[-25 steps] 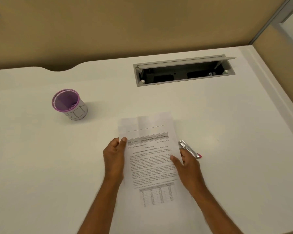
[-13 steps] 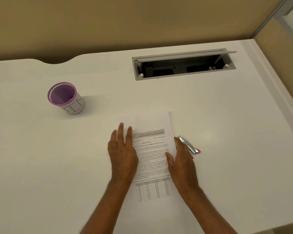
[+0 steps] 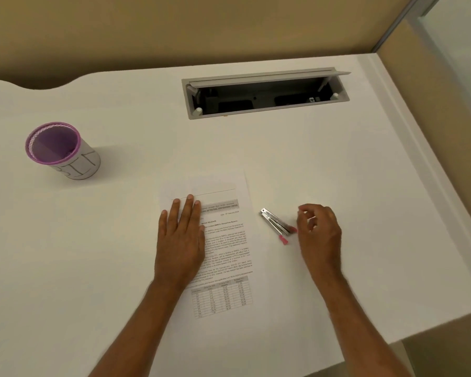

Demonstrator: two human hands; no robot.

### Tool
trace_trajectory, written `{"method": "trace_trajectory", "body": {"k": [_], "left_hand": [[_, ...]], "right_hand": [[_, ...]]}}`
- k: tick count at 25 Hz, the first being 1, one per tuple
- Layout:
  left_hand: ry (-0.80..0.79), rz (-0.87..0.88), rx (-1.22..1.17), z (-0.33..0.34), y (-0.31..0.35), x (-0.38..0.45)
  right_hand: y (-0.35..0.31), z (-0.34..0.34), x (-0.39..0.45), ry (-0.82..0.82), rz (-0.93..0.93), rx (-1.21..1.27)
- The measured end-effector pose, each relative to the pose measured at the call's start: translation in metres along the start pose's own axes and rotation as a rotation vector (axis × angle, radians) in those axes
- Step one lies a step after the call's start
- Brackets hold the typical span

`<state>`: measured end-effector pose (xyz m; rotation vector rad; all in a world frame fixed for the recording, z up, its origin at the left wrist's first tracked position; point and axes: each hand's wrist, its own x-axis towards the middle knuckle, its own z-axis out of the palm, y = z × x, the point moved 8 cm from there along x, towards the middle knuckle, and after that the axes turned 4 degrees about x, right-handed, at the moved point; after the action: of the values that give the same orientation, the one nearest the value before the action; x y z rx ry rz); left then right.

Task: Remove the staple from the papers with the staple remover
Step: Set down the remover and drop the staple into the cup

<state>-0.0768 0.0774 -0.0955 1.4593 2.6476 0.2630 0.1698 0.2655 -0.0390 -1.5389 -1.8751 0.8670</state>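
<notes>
The left hand [image 3: 181,240] lay flat and open on the papers [image 3: 223,240], pinning them to the desk [image 3: 337,172]. The right hand [image 3: 320,235] had left the sheet's edge and hovered empty, fingers curled, beside the staple remover [image 3: 276,225], which lay just right of the papers; pickup appeared imminent. No staple was discernible.

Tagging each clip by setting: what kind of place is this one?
Most likely an office cubicle: a white desk with a recessed grey cable-access hatch, tan partition panels around it, and a purple-rimmed pen cup.

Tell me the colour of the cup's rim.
Purple, on the cup; the head view shows it.
</notes>
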Motion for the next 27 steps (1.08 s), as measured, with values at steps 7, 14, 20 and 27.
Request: {"method": "trace_trajectory", "body": {"k": [7,14,20,27], "left_hand": [[-0.003,-0.007,-0.01,-0.005,0.002,0.0],[-0.003,-0.01,-0.002,-0.004,0.001,0.0],[0.007,-0.008,-0.011,-0.001,0.0,0.001],[-0.001,-0.008,-0.013,-0.002,0.0,0.001]], "right_hand": [[0.05,-0.027,0.042,-0.005,0.12,-0.205],[0.038,-0.021,0.052,-0.036,0.065,-0.318],[0.03,-0.012,0.054,-0.112,0.053,-0.439],[0.023,-0.004,0.047,-0.147,0.168,-0.265]]}}
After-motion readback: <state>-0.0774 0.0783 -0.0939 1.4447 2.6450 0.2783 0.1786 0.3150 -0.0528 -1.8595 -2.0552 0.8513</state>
